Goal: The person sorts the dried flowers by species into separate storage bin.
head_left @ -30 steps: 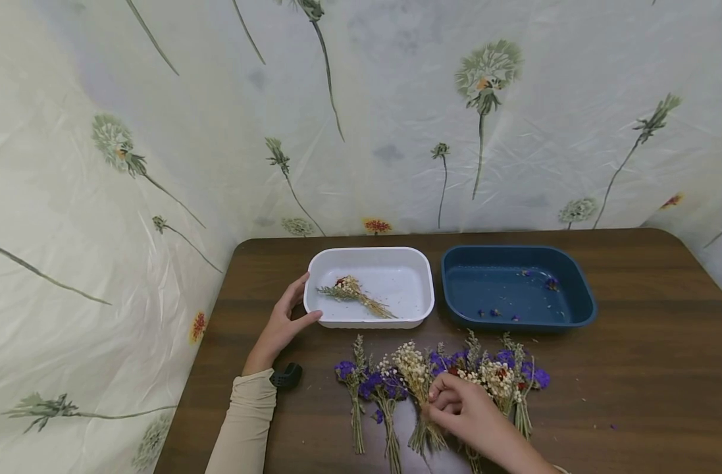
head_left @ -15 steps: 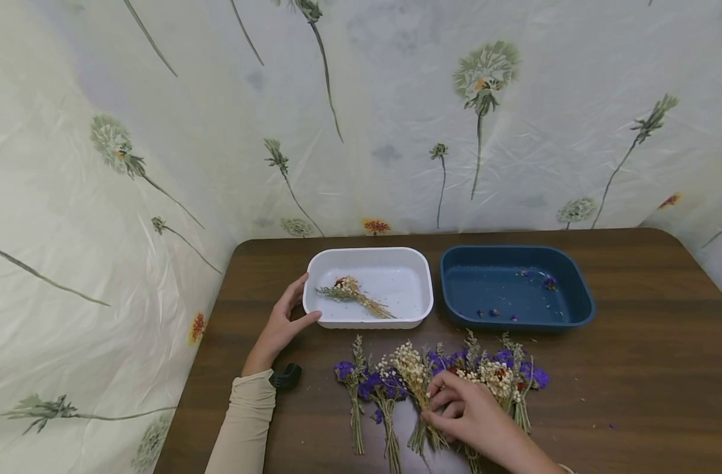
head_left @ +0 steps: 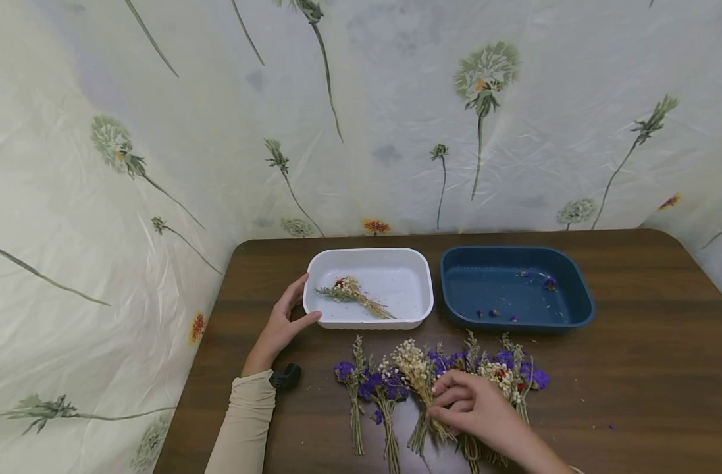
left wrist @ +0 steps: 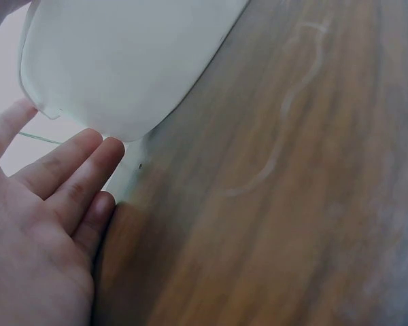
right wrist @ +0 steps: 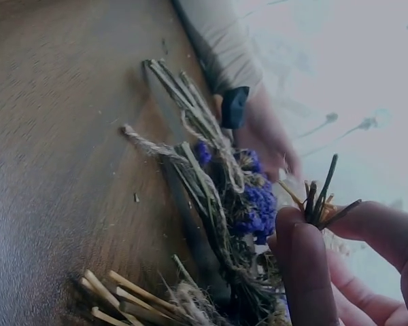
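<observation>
A: What does the right hand hold?

B: A cream posy on the table, fingers pinched on its stems, blooms beyond the fingertips. It looks light, dry and brittle, so the tied stems seem the safest grip.

A: And the left hand?

B: Fingers straight and slightly apart, resting against the white tray, thumb along its near side, wrist on the table.

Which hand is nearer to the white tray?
Left. The left hand rests against the white tray at its left end, fingers straight. The right hand is nearer the person, among the dried flower bunches, pinching stems, apart from the tray.
</observation>
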Available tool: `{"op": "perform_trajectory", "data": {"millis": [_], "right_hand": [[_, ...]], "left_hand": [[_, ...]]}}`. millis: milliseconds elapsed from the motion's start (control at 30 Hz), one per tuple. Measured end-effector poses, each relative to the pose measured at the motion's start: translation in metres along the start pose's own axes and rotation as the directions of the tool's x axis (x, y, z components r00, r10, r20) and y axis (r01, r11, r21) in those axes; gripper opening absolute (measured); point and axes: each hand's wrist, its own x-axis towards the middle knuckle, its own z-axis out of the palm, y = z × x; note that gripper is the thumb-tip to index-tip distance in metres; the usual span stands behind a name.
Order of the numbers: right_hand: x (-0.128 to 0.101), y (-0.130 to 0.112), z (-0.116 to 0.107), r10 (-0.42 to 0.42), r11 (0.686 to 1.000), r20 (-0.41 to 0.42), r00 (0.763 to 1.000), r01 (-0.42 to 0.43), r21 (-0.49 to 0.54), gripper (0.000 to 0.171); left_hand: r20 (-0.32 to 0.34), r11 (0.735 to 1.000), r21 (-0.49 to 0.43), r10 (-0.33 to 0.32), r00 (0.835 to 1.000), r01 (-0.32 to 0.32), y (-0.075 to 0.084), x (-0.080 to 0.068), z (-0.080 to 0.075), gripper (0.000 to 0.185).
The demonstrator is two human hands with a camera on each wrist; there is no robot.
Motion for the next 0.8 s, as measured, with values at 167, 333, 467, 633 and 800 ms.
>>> {"op": "perform_trajectory", "data": {"millis": [167, 333, 467, 633, 800], "right_hand": [[-0.001, 0.002, -0.005, -0.035, 0.998, 0.031, 0.999, 0.033, 0.059, 0.035], [-0.003, 0.002, -0.01, -0.036, 0.991, 0.069, 0.997, 0.027, 0.132, 0.035], [-0.004, 0.002, -0.013, -0.041, 0.989, 0.071, 0.997, 0.03, 0.142, 0.034], [-0.004, 0.001, -0.014, -0.082, 0.989, 0.055, 0.995, 0.075, 0.124, 0.03], [-0.004, 0.001, -0.017, -0.078, 0.992, 0.056, 0.995, 0.072, 0.104, 0.03]], "left_hand": [[0.002, 1.0, -0.001, 0.001, 1.0, -0.001, 0.001, -0.001, 0.0, 0.08], [0.002, 1.0, 0.001, -0.004, 1.0, 0.004, 0.0, -0.001, 0.0, 0.08], [0.0, 1.0, 0.005, -0.011, 1.0, 0.011, 0.001, -0.001, 0.0, 0.08], [-0.003, 1.0, 0.006, -0.003, 1.0, 0.003, 0.002, 0.0, 0.001, 0.081], [-0.005, 1.0, 0.012, 0.002, 1.0, -0.002, 0.001, 0.0, 0.001, 0.081]]}}
